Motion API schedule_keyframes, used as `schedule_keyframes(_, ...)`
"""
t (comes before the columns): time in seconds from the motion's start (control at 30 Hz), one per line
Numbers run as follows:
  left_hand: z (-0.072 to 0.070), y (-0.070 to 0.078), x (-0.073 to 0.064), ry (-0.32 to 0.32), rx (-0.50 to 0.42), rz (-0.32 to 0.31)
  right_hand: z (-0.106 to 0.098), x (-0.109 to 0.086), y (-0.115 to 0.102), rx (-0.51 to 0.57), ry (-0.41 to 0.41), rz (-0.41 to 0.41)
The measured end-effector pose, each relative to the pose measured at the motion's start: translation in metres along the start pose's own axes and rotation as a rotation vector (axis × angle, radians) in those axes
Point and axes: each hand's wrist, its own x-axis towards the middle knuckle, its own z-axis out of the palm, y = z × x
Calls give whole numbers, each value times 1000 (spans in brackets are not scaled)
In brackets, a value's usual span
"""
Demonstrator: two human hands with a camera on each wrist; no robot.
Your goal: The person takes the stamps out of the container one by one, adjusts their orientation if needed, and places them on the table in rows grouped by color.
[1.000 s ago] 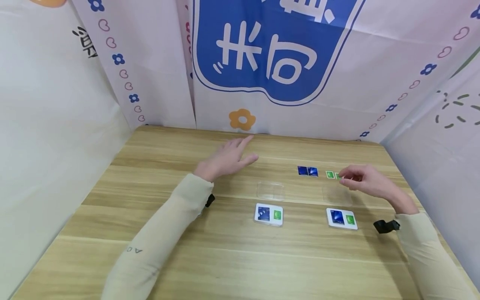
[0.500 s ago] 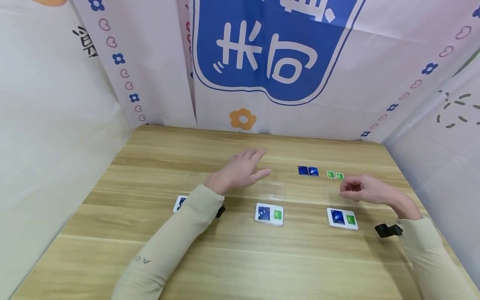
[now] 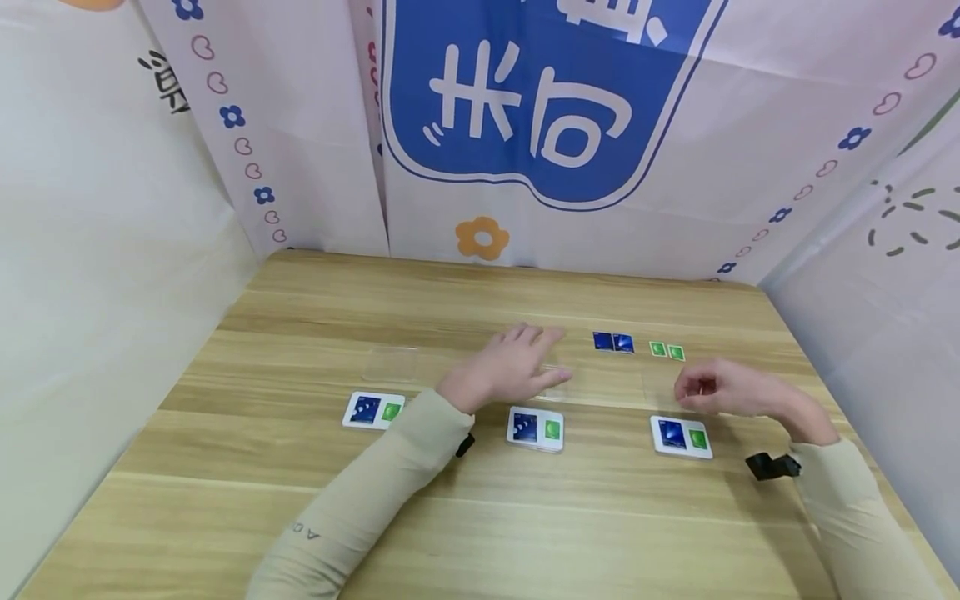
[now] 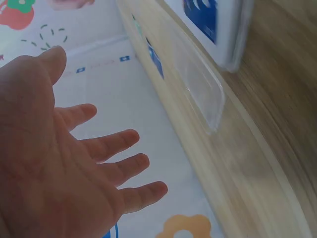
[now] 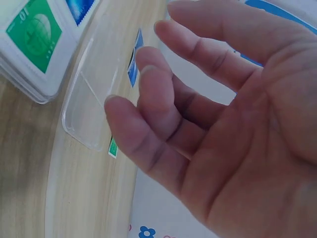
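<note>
Left hand [image 3: 510, 367], fingers straight and spread apart, shown at centre, the middle clear plastic piece [image 3: 556, 385] being partly covered by it; right hand [image 3: 727, 390], fingers loosely curled, shown at right beside the right clear plastic piece [image 3: 657, 387]. Two blue stamps [image 3: 623, 342] and two green stamps [image 3: 676, 352] are laid right of centre on the wooden table [image 3: 480, 542]; three white cases [image 3: 542, 428], each fitted with one blue and one green stamp, are ranged below the clear pieces, left to right
</note>
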Motion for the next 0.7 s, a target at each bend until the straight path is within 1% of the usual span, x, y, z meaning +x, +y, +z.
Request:
schedule_keyframes(0.23, 6, 15, 1, -1, -39, 15, 7, 0, -2, -16, -37, -37)
schedule_keyframes(0.33, 10, 20, 2, -18, -34, 23, 11, 2, -2, -36, -48, -54)
schedule_keyframes(0.43, 16, 25, 4, -44, -19, 22, 14, 3, -1, -61, -57, -38)
schedule_keyframes(0.57, 22, 33, 10, -79, 12, 15, 19, 6, -4, -102, -75, 19)
schedule_keyframes(0.7, 24, 43, 15, -96, 39, 12, 23, 8, -10, -144, -84, 66)
